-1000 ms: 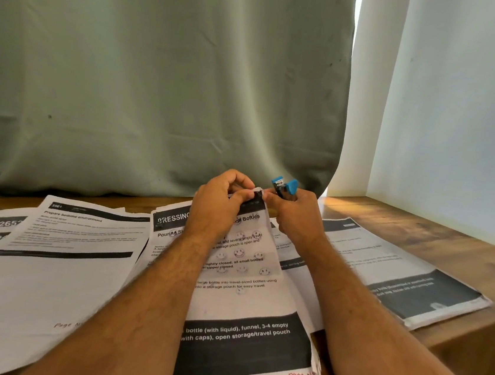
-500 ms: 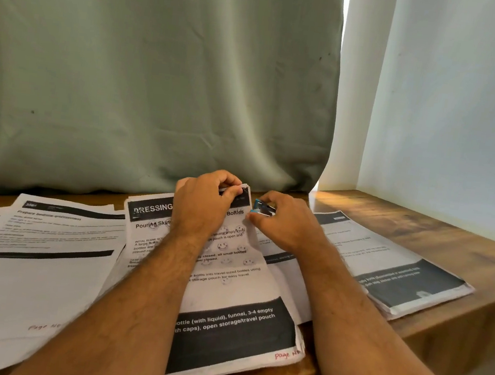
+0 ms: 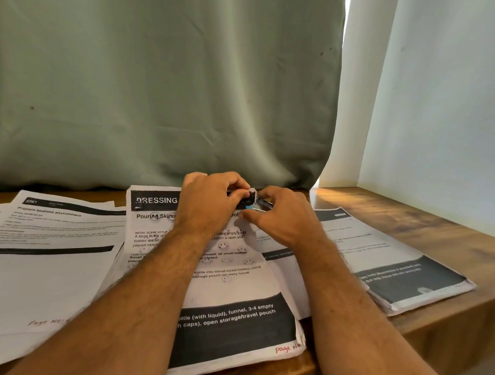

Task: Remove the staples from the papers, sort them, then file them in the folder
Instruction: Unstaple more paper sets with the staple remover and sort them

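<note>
At the top corner of a printed white paper packet (image 3: 228,293) on the wooden worktop (image 3: 450,241), left hand (image 3: 207,204) fingers pinch the sheets while right hand (image 3: 282,219) fingers grip a small blue-and-metal staple remover (image 3: 258,205). Staple removal appears under way; sorting and filing remain, no folder visible.

Green curtain (image 3: 147,77), pale wall (image 3: 465,104), sunlit wooden table (image 3: 463,230).

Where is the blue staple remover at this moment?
In the head view, the blue staple remover is held in the right hand at the top right corner of the middle paper, beside the left hand.
</note>
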The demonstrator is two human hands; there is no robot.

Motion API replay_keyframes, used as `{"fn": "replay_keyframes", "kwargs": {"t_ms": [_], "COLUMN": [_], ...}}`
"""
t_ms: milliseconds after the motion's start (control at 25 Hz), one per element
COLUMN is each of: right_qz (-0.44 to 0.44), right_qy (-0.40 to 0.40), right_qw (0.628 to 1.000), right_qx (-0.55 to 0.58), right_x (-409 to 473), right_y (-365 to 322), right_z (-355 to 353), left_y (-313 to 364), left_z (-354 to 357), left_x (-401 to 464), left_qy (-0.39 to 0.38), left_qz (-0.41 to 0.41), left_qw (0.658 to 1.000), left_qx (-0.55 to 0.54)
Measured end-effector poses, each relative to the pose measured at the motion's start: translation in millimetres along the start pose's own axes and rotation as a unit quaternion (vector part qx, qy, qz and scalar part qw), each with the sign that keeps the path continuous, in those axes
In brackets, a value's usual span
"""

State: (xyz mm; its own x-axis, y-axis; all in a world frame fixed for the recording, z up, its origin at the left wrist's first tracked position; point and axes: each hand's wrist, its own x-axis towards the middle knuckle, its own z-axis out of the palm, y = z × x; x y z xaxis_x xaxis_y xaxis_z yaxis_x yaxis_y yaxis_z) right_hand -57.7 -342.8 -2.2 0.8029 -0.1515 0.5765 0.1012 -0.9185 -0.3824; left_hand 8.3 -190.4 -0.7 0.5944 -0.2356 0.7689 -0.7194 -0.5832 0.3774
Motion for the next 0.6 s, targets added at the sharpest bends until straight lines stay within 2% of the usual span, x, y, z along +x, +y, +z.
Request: {"fn": "replay_keyframes", "kwargs": {"t_ms": [360, 600], "right_qz": [-0.025, -0.014], "right_qy": [0.046, 0.038], "right_qw": [0.999, 0.999], "right_qx": [-0.003, -0.01], "right_x": [0.8, 0.6], "right_y": [-0.2, 0.2], "right_z": [0.1, -0.3], "left_y": [0.6, -5.1], "left_z": [5.5, 9.6], "left_x": [0.3, 1.4], "left_qy": [-0.014, -0.057], "left_qz": [0.023, 0.017], "left_qw": [0.999, 0.998], "left_qx": [-0.019, -0.037]}}
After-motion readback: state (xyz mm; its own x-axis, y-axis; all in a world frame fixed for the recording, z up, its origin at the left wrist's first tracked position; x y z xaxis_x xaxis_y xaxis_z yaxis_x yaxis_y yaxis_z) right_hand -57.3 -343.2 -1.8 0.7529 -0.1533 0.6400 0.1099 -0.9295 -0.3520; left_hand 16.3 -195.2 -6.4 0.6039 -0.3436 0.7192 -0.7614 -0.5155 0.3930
